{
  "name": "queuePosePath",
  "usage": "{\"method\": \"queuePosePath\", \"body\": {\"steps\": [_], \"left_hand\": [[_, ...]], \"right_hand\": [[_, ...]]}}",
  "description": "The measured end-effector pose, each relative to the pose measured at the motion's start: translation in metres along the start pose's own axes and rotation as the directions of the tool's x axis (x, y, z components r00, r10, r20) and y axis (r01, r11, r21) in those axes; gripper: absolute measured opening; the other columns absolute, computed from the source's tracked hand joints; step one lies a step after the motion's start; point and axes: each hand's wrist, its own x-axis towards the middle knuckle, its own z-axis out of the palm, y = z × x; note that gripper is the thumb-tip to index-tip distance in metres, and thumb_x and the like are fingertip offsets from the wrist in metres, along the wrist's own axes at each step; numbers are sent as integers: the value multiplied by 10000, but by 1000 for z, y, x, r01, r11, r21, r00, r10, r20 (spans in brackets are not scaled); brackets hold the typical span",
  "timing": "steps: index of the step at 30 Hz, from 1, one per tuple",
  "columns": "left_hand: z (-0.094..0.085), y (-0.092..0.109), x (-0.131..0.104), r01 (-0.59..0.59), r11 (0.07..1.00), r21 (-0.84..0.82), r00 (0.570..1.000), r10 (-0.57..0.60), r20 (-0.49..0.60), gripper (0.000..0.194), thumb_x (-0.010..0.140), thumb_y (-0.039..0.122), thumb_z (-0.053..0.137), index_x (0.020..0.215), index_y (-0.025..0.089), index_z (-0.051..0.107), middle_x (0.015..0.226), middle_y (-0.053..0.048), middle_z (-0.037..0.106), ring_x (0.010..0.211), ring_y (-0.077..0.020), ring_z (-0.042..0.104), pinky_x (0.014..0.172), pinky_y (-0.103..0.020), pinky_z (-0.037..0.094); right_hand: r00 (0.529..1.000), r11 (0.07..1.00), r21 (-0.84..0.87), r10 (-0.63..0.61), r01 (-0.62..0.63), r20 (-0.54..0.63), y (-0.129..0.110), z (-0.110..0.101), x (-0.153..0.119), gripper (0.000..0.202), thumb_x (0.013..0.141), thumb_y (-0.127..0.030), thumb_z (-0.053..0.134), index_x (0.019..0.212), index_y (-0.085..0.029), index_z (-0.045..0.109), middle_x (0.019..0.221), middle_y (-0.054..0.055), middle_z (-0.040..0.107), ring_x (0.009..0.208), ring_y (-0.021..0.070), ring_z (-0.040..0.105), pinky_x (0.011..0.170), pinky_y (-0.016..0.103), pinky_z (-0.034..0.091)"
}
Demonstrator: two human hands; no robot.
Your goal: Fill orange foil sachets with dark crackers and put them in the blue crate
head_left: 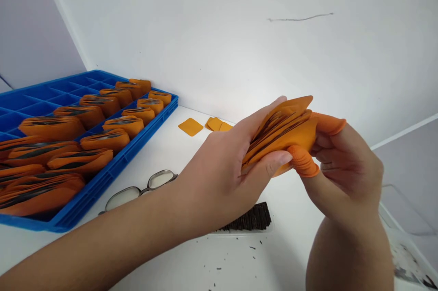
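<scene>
A fanned stack of orange paper squares (278,133) is held up in front of me, its edges spread apart. My left hand (236,158) is closed around the stack's left side, thumb along the front and fingers behind. At the right end my right hand (342,168) pinches the stack between thumb and forefinger, both wearing orange finger cots (303,162). Below my left wrist, partly hidden by it, a shallow clear tray holds a row of thin dark pieces (251,218).
A blue compartment tray (150,129) at left holds several folded orange bundles (99,104) with dark layers inside. Eyeglasses (147,188) lie beside it. Loose orange squares (190,127) rest near the wall. Dark crumbs (219,268) are scattered on the white table (277,259).
</scene>
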Motion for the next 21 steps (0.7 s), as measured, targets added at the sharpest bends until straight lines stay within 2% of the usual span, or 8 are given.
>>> {"method": "queuePosePath", "body": {"steps": [3, 5, 8, 11, 13, 15, 19, 21], "left_hand": [[-5, -1, 1, -22, 1000, 14, 999, 21, 40, 409, 1030, 238, 629, 1428, 324, 594, 1276, 65, 724, 1115, -101, 726, 886, -108, 607], [-8, -3, 1, -6, 1000, 1, 997, 6, 80, 455, 1021, 216, 633, 1461, 311, 570, 1278, 80, 733, 1100, -93, 735, 951, -119, 606], [-12, -4, 2, 19, 1000, 17, 991, -21, 131, 564, 1016, 214, 624, 1555, 302, 484, 1394, 85, 690, 1223, -139, 706, 1074, -205, 599], [-13, -3, 1, 41, 998, 40, 983, -48, 176, 597, 1023, 208, 586, 1591, 316, 435, 1420, 82, 675, 1276, -185, 685, 1093, -306, 622], [-13, -1, 0, 54, 997, 59, 982, -64, 177, 585, 1027, 207, 557, 1591, 292, 429, 1458, 65, 651, 1309, -216, 664, 1124, -382, 617], [-13, -1, -1, 55, 995, 89, 985, -69, 156, 574, 1027, 211, 547, 1585, 274, 430, 1481, 49, 634, 1322, -239, 655, 1132, -433, 614], [-11, -5, -3, 25, 986, 167, 994, -42, 99, 591, 1023, 240, 589, 1588, 277, 422, 1447, 30, 660, 1255, -254, 698, 1001, -402, 687], [-8, -8, -4, -14, 981, 196, 999, 8, 32, 593, 1015, 256, 624, 1578, 298, 440, 1484, 42, 631, 1280, -272, 689, 929, -368, 716]], "right_hand": [[999, 1000, -17, -4, 5, 34, 3, -1, 1, 410, 918, -235, 766, 1314, -286, 674, 883, -26, 667, 782, 162, 649, 621, 320, 551], [998, 999, -42, -14, 16, 54, 6, -3, 2, 468, 901, -247, 790, 1347, -286, 656, 934, -16, 667, 803, 159, 641, 619, 319, 540], [997, 994, -73, -77, 79, 28, 7, -5, 4, 667, 837, -239, 836, 1460, -309, 607, 1069, 11, 648, 961, 188, 633, 705, 340, 536], [991, 991, 21, -132, 131, 29, 4, -2, 5, 749, 811, -191, 824, 1507, -333, 585, 1207, 38, 638, 1102, 241, 614, 834, 398, 529], [991, 984, 123, -131, 127, 24, 1, 3, 4, 695, 837, -158, 788, 1482, -350, 613, 1209, 36, 653, 1098, 249, 625, 854, 417, 531], [993, 978, 173, -113, 119, -46, -2, 10, 4, 556, 896, -165, 744, 1414, -356, 675, 1174, 23, 680, 1049, 231, 641, 850, 410, 534], [968, 964, 258, 0, 67, -250, 3, 17, 6, 209, 1005, -228, 684, 1150, -310, 812, 941, 6, 716, 815, 151, 646, 702, 320, 521], [963, 941, 337, 74, 19, -259, 9, 16, 8, 136, 1008, -256, 709, 1064, -286, 830, 844, 4, 695, 725, 124, 618, 637, 281, 502]]}}
